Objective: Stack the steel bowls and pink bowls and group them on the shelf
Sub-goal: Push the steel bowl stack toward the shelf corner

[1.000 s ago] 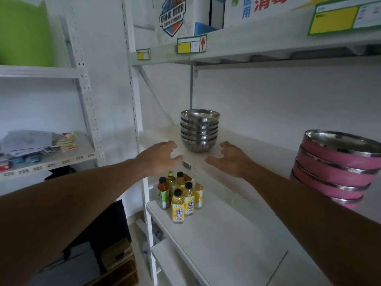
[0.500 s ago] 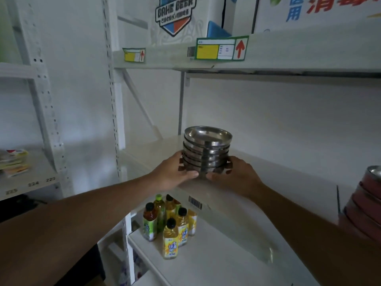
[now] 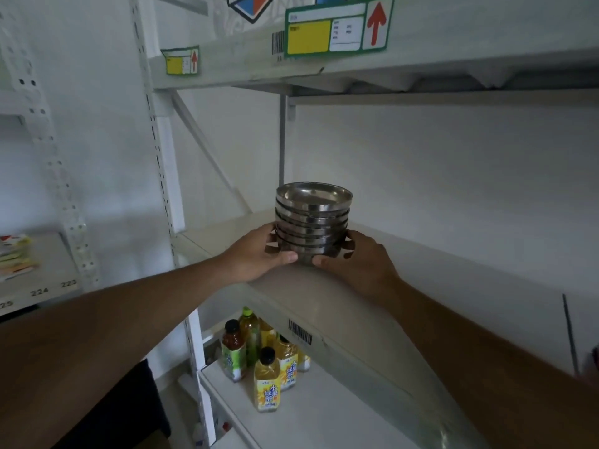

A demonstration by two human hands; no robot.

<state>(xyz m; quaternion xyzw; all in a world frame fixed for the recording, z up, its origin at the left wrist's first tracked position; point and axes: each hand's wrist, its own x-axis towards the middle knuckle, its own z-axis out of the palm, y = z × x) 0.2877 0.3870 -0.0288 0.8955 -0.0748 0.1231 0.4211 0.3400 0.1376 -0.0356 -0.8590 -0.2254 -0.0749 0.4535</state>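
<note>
A stack of several steel bowls [image 3: 312, 218] sits at the left end of the white middle shelf [image 3: 453, 273]. My left hand [image 3: 259, 254] grips the stack's lower left side and my right hand [image 3: 356, 260] grips its lower right side. Whether the stack rests on the shelf or is raised off it I cannot tell. Of the pink bowls only a sliver [image 3: 593, 364] shows at the right edge of the view.
Several drink bottles [image 3: 265, 361] stand on the lower shelf below the bowls. An upper shelf [image 3: 421, 59] with yellow labels hangs overhead. A white perforated upright post [image 3: 162, 163] stands left of the stack. Paper packets [image 3: 14, 254] lie on the neighbouring left shelf.
Both hands moved from the shelf's front edge onto the steel bowl stack and closed on it. The view has turned left, so the pink bowls have slid almost out of sight.
</note>
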